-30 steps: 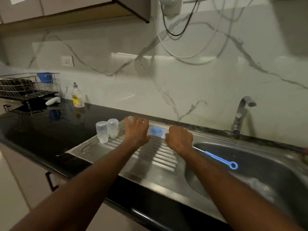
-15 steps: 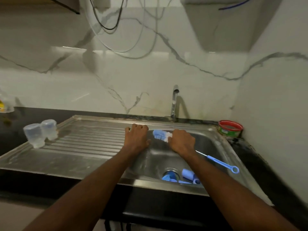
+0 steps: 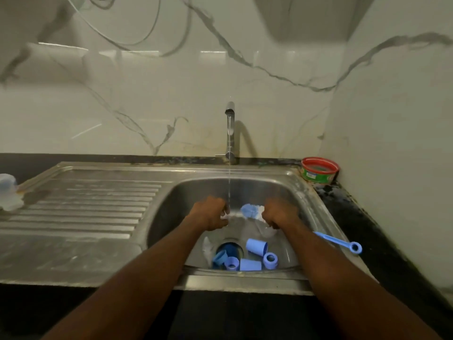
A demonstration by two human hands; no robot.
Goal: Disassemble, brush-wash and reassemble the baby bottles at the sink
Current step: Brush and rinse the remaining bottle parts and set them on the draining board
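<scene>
Where the marble-patterned wall (image 3: 269, 99) meets the black counter (image 3: 362, 217), a stainless sink (image 3: 316, 212) with a ribbed drainboard (image 3: 81, 209) on its left is set in. At the back of the basin, an upright tap (image 3: 230, 128) is seen, and a thin stream of water (image 3: 229, 190) is released from it into the bowl. Both forearms are extended over the front rim into the basin. The left hand (image 3: 208, 214) is curled shut just beside the falling water; something pale is glimpsed at its fingertips, but what is gripped cannot be told. The right hand (image 3: 278, 215) is closed around the bottle brush (image 3: 251, 211), whose blue and white bristle head is pointed towards the left hand, while its blue handle with a ring end (image 3: 355, 247) is left projecting over the right rim of the sink. A clear bottle body (image 3: 266, 230) is faintly made out just below the right hand, its outline blurred. Around the drain (image 3: 230, 249), several blue bottle parts are gathered: caps (image 3: 256, 246) lying on their sides and collar rings (image 3: 270, 260) close together. A red-rimmed green tub (image 3: 318, 171) is placed on the counter in the right back corner. At the far left edge, a clear cup (image 3: 8, 192) is stood on the drainboard, partly cut off.
</scene>
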